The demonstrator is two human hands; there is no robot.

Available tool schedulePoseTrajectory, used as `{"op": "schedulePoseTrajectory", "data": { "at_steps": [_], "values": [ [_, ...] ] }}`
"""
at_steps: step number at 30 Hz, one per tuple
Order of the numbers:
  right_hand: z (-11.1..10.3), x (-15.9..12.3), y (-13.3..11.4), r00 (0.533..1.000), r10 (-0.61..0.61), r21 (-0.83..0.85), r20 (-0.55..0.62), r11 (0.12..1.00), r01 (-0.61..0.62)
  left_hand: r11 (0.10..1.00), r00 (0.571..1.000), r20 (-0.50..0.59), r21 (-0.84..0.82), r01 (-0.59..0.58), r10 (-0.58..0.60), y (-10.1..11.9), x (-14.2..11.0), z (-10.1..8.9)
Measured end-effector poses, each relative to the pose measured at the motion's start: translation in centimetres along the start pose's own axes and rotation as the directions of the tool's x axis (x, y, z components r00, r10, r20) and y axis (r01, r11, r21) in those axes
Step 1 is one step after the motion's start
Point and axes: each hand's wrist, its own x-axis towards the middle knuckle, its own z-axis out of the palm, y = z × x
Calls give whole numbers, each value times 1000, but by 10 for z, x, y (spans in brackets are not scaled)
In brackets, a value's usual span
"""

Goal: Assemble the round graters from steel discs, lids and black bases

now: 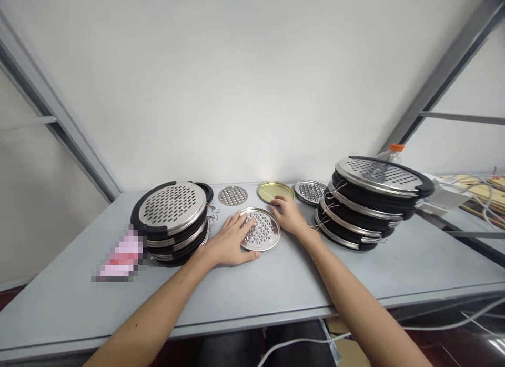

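Note:
A round metal grater disc [261, 231] with raised teeth lies flat on the table in front of me. My left hand [229, 241] rests at its left edge, fingers spread over the rim and thumb stretched out near the bottom. At the upper right edge is my right hand [289, 215], its fingers apart and slightly bent, touching or close to the rim. Behind the discs' near row lie a gold-coloured round lid or plate [272, 191], a flat toothed disc [232, 196] and another rimmed grater disc [310, 191].
A stack of black-edged round graters [173, 206] with wire clips stands at left, a taller stack [373, 177] at right. Behind the latter is a bottle with an orange cap [396, 147]. The wall and grey metal frame [414, 93] bound the table [276, 288].

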Motion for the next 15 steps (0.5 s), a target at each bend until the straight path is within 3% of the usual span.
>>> {"op": "schedulePoseTrajectory", "data": {
  "at_steps": [15],
  "values": [
    [2, -1, -2, 995, -36, 72, 98, 997, 29, 999, 998, -40, -20, 40, -40, -1, 1, 2]
  ]
}}
